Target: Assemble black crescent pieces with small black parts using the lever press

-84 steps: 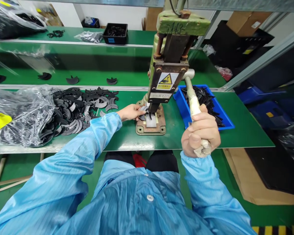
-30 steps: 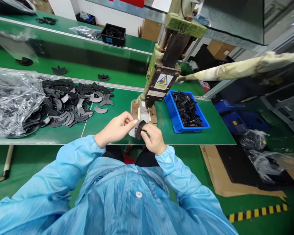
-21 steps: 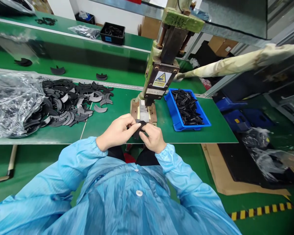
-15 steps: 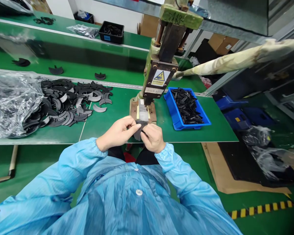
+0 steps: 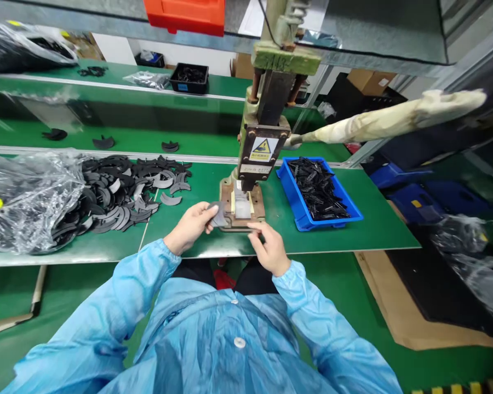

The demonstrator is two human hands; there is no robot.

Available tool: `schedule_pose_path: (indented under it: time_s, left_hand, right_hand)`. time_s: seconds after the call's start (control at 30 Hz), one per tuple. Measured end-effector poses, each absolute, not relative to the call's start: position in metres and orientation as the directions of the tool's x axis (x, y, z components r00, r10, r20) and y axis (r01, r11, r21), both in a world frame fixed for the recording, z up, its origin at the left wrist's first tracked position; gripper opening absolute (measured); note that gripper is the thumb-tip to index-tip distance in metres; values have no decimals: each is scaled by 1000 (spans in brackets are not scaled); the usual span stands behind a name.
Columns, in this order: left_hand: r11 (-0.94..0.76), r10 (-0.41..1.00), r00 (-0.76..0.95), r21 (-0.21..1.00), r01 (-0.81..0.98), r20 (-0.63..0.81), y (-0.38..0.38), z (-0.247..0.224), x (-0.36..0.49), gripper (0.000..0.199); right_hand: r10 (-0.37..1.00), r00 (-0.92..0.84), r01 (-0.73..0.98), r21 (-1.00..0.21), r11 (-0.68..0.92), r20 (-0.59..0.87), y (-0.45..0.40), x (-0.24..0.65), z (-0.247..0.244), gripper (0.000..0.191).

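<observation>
My left hand (image 5: pixel 194 225) pinches a dark grey curved plastic piece (image 5: pixel 219 215) between thumb and fingers, at the left front of the press base. My right hand (image 5: pixel 270 249) is off the piece, in front of the base, with thumb and index finger apart and nothing visible between them. The hand press (image 5: pixel 258 145) stands directly ahead, its ram above a pale fixture block (image 5: pixel 242 208) on the rusty base plate (image 5: pixel 227 189). To the left lies a heap of similar curved pieces (image 5: pixel 121 197), partly covered by a clear plastic bag (image 5: pixel 36 200).
A blue bin (image 5: pixel 298 216) of small black parts sits right of the press. The press's wrapped lever (image 5: pixel 378 120) reaches out to the right. Several curved pieces, one of them a single piece (image 5: pixel 170 146), lie behind the rail. Overhead hangs an orange-red box (image 5: pixel 184 15).
My hands have parted: the right one let go of the curved piece and moved right, while the left carried it leftward. The head view has shifted, bringing the orange-red box into sight.
</observation>
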State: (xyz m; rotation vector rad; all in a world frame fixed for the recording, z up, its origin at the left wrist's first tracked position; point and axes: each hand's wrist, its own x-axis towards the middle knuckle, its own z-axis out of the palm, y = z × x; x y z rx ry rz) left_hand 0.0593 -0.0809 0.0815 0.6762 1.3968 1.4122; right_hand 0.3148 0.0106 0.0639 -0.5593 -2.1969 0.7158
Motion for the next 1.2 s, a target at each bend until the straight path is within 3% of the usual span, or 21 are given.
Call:
schedule_pose_path:
  time_s: [0.07,0.2,0.43,0.7,0.97,1.2]
  left_hand:
    - [206,815,-456,915,-346,-356,-61,71,39,41]
    - [253,680,-564,872,-420,-469,6,66,-2,34]
    - [166,696,-645,945,-283,-316,128,80,-41,11]
    - [250,770,-623,964,93,-139,102,27,-30,9]
    - [377,772,-635,778,503,36,121,38,-38,22]
    - [457,819,-573,565,687,35,171,44,-55,67]
  right_hand:
    - [658,-544,206,-677,707,521,13,330,58,19]
    - [737,-442,262,-712,652,512,11,359,47,31]
    - [769,-391,346,-694,632,506,5,389,34,36]
    - [799,-371,395,-699,596,472,10,414,21,46]
    - [783,-423,388,-689,612,457,9,412,19,46]
    - [800,-388,449,-664,598,458,9,437,19,43]
